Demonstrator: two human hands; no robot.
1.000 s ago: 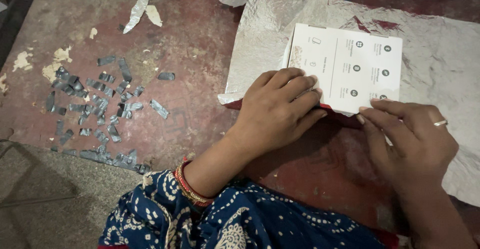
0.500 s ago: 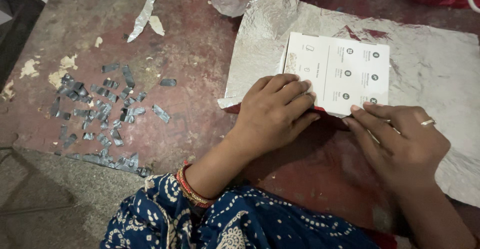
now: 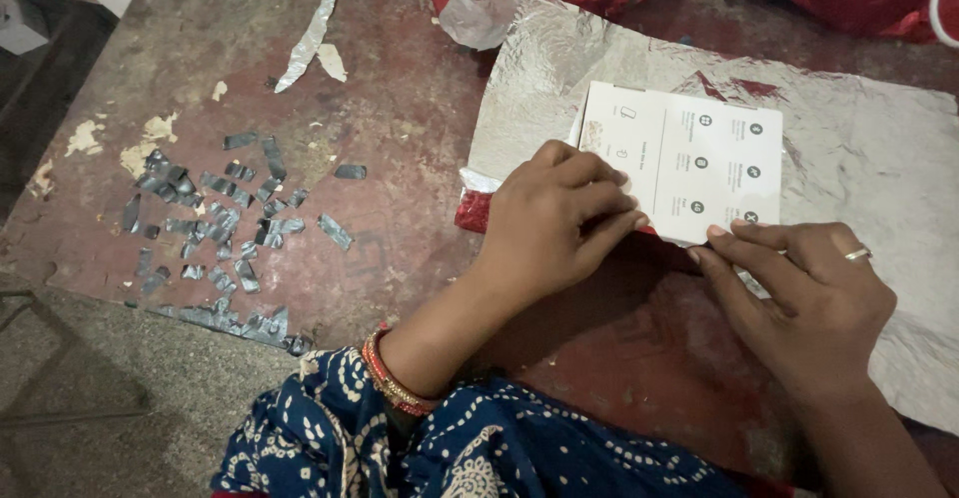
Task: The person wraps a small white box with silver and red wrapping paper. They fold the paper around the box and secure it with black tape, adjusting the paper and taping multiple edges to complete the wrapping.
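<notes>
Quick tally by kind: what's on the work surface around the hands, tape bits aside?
White box: 1
Silver wrapping sheet: 1
Loose silver strip: 1
Hands on the box, left hand and right hand: 2
Total: 5

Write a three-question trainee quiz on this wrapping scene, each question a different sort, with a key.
1. True or false: the white box lies on the silver sheet.
2. Multiple choice: the cut strips of grey tape lie (A) on the box, (B) on the floor by the left hand's side, (C) under the right hand.
3. Fill in: the ring sits on the ___ hand.

Key:
1. True; the box rests flat on the sheet, both hands at its near edge.
2. B.
3. Right.
</notes>
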